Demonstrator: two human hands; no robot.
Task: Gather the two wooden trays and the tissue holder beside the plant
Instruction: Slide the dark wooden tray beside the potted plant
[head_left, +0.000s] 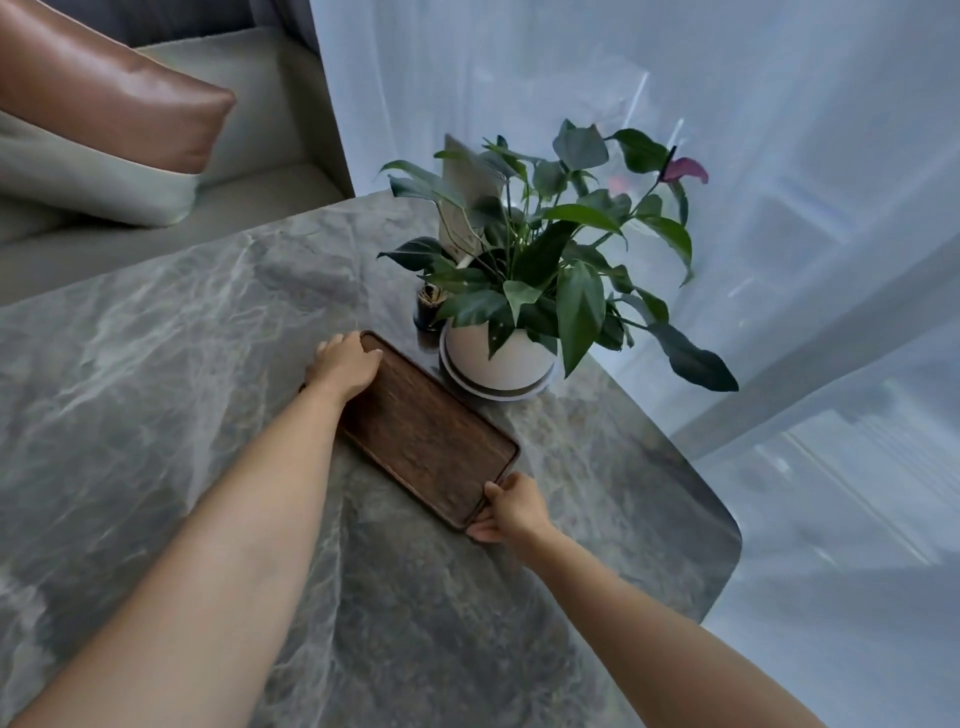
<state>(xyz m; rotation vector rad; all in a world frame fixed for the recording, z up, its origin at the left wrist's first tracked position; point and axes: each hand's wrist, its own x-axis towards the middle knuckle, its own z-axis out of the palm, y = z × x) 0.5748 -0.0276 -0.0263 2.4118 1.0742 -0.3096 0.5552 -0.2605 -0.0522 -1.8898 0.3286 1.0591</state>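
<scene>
- A dark wooden tray (431, 431) lies flat on the grey marble table (156, 364), with its long side running diagonally, just beside the plant.
- Nothing is inside the tray; only its wood grain and the low raised rim show.
- The plant (550, 249) grows in a round white pot (498, 358), which stands on a white saucer (493, 389). The saucer is very near the tray's long edge; I cannot tell if they touch.
- Behind the pot, partly hidden by the leaves, stands a small dark holder (428, 312) filled with thin sticks, perhaps toothpicks.
- A flat beige card (470, 192) rises among the leaves, tilted; what carries it is hidden.
- The left hand (345, 366) rests on the far end of the tray, palm down, with the fingers curled over the rim at the corner.
- The right hand (511, 506) grips the near end: the thumb lies on top of the rim and the fingers are folded under and around the edge.
- Both hands are closed on the same tray, one at each short end.
- At the far left there is a sofa (249, 156) with a brown cushion (119, 98).
</scene>
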